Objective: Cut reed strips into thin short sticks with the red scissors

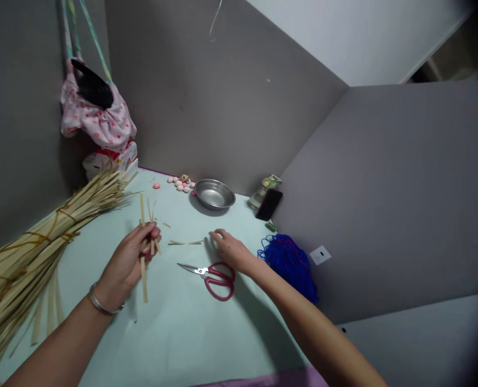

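My left hand (140, 248) is closed around several flat, pale straw strips (144, 282), one long and upright, the others short pieces poking out between the fingers. A silver bangle sits on that wrist. My right hand (229, 248) hovers over the table with its fingers apart and nothing visible in them. Just left of its fingertips lies a thin pair of crossed straw pieces (186, 243). Below the right hand rests a pair of red-handled scissors (212, 277), blades pointing left. A small straw scrap (166, 225) lies beyond the left hand.
A big tied bundle of straw strips (57, 228) covers the left side. At the back are small pinkish pieces (180, 185), a metal bowl (215, 194) and a leaning phone (269, 205). Blue yarn (289, 266) lies at the right wall. A dotted cloth bag (102, 121) hangs back left.
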Tool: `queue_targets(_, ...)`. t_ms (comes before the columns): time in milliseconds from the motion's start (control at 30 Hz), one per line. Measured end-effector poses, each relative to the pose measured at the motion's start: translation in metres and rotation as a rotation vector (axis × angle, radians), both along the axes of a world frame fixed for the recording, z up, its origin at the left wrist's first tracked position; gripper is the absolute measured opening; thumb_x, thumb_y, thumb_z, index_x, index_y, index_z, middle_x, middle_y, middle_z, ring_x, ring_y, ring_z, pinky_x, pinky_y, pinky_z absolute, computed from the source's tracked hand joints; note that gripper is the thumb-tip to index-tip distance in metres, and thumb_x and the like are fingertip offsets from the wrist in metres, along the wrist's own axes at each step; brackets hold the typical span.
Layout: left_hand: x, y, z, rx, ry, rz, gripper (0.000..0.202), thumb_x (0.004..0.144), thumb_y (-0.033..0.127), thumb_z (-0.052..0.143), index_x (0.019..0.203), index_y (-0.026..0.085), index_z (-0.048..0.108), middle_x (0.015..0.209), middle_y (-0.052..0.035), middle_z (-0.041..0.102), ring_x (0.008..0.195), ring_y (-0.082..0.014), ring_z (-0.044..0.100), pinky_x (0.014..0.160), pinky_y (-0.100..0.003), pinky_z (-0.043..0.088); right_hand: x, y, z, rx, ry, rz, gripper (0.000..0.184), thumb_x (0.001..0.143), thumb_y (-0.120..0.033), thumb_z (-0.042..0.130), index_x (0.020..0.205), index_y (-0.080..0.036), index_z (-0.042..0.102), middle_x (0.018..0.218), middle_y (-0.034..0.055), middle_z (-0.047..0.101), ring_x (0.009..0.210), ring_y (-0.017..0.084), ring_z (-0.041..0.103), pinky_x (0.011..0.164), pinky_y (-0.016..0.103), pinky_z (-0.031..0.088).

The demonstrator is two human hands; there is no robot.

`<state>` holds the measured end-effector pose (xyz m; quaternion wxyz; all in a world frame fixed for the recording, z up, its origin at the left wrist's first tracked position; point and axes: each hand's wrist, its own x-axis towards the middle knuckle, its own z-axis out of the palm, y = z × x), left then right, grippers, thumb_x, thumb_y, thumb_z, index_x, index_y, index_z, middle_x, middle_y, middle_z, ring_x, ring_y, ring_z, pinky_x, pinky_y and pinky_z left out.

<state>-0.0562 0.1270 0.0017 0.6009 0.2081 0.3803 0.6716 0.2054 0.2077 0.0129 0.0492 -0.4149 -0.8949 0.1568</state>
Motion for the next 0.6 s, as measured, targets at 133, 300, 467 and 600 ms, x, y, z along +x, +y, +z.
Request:
queue_targets(133,-0.01,0.003,0.0,-0.021,-0.068,0.083,0.017,0.078,0.02,0.071,0.071,0.015,0.057,0.063,0.0067,0.057,0.035,0.0006,0.037,0.033,-0.009,0.035,-0.046,0.001,-0.003,0.079,-0.177,0.223,0.029,0.092,-0.002,0.045,0.112,-0.016,0.06,0.119,0.0139,0.059,0.111,0.024,0.055,0.095,0.037,0.043)
queue_targets(300,-0.011,0.005,-0.001,-0.03,-0.115,0.106,0.016,0.082,0.016,0.067,0.069,0.014,0.057,0.062,0.0058,0.058,0.033,0.0007,0.038,0.031,-0.009,0.035,-0.084,0.021,-0.011,0.116,-0.244,0.25,0.015,0.091,-0.006,0.049,0.092,-0.014,0.063,0.103,0.013,0.065,0.094,0.022,0.061,0.078,0.03,0.046)
queue_targets(467,-0.015,0.007,-0.001,-0.042,-0.17,0.124,0.017,0.087,0.013,0.061,0.07,0.013,0.057,0.061,0.0057,0.057,0.031,0.001,0.039,0.03,-0.009,0.035,-0.119,0.043,-0.018,0.107,-0.167,0.082,0.016,0.092,-0.019,0.054,0.106,-0.019,0.062,0.098,0.005,0.071,0.088,0.019,0.064,0.071,0.026,0.044)
queue_targets(600,-0.022,0.008,0.0,-0.048,-0.211,0.143,0.024,0.091,0.009,0.052,0.067,0.013,0.056,0.059,0.0056,0.056,0.031,0.0013,0.04,0.032,-0.008,0.038,-0.154,0.055,-0.025,0.041,-0.138,-0.015,0.019,0.094,-0.025,0.057,0.11,-0.017,0.063,0.103,0.0054,0.071,0.093,0.019,0.066,0.077,0.029,0.048)
